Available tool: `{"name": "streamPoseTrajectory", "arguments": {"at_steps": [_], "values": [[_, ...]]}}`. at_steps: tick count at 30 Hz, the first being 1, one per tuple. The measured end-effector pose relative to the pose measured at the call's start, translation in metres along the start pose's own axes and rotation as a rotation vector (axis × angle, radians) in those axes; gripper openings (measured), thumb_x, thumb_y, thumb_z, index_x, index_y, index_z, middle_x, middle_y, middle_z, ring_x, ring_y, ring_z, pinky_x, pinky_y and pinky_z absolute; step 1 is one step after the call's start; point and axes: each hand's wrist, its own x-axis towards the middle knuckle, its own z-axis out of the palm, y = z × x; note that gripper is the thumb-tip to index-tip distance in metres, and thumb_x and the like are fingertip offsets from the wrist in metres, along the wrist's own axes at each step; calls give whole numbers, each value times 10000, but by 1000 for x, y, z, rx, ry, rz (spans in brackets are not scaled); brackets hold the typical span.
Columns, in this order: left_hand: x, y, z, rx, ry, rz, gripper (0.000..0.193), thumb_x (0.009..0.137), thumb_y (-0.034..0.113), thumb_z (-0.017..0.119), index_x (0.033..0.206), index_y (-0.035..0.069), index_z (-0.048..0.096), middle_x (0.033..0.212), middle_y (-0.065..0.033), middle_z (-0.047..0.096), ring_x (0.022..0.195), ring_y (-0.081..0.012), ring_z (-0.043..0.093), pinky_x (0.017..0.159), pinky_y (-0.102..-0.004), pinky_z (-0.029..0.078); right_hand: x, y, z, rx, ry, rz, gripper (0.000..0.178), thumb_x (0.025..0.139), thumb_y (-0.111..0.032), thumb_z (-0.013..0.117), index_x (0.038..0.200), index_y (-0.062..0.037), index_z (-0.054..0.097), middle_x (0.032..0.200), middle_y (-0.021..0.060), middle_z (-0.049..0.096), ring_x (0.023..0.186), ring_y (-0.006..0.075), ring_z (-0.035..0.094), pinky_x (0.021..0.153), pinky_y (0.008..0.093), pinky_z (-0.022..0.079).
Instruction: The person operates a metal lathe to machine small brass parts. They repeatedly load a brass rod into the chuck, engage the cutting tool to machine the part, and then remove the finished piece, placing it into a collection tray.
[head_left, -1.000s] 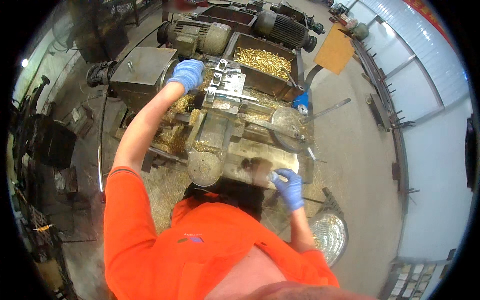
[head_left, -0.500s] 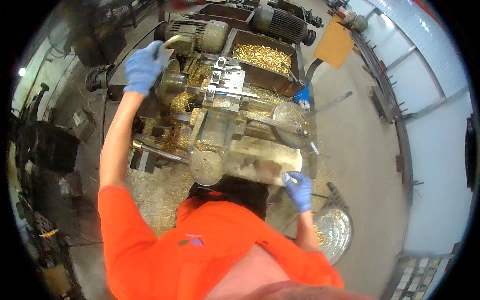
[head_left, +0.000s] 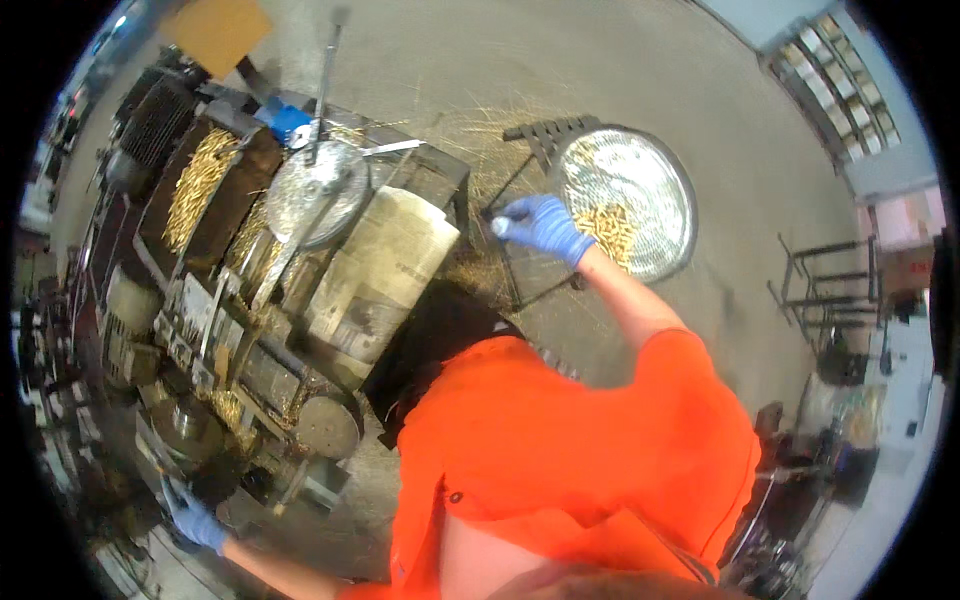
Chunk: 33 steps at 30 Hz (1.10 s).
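Observation:
My left hand (head_left: pixel 195 522), in a blue glove, is at the headstock end of a lathe, beside its round chuck (head_left: pixel 188 425). Its fingers look closed on a thin handle (head_left: pixel 160 466), though blur hides the exact grip. My right hand (head_left: pixel 543 228), also gloved in blue, is in the air at the near side of a round metal tray (head_left: pixel 655 185). Its thumb and fingers are pinched around something small and pale that I cannot make out. Small brass-coloured pieces (head_left: pixel 606 232) lie heaped in the tray, just beyond my right wrist.
A bin (head_left: pixel 262 165) of brass pieces stands behind the lathe. A flat metal sheet (head_left: pixel 385 265) covers its near end, beside a round disc (head_left: pixel 318 190) and a long upright lever (head_left: pixel 330 80). Shavings litter the floor. Box-filled shelving (head_left: pixel 838 85) stands at the far right.
My body and view have turned right. My right hand has moved from the metal sheet's edge to the tray, still pinched. My left hand remains by the headstock.

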Motion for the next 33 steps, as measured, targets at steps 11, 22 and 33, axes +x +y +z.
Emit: {"name": "streamPoseTrajectory", "arguments": {"at_steps": [11, 22, 33], "values": [[-66, 12, -52, -421, 396, -211, 367, 921, 293, 481, 1203, 66, 542, 1131, -80, 600, 870, -150, 607, 725, -231, 509, -55, 176, -73, -541, -141, 301, 494, 680, -399, 613, 1053, -75, 633, 1282, 159, 468, 1077, 319, 526, 944, 359, 398], [-67, 11, -51, -271, 358, -13, 362, 923, 283, 478, 1201, 61, 545, 1130, -59, 601, 864, -148, 608, 724, -230, 507, -9, 183, -57, -771, -446, 309, 479, 645, -405, 628, 897, 1, 663, 974, 207, 622, 911, 325, 602, 819, 373, 473], [-117, 112, -66, -846, 198, -123, 341, 909, 187, 440, 1118, -48, 571, 1043, -128, 618, 887, -202, 597, 747, -312, 510, -12, 16, -59, 559, -124, 259, 414, 741, -291, 722, 1052, -34, 630, 1059, 84, 625, 990, 176, 562, 875, 296, 433]]}}
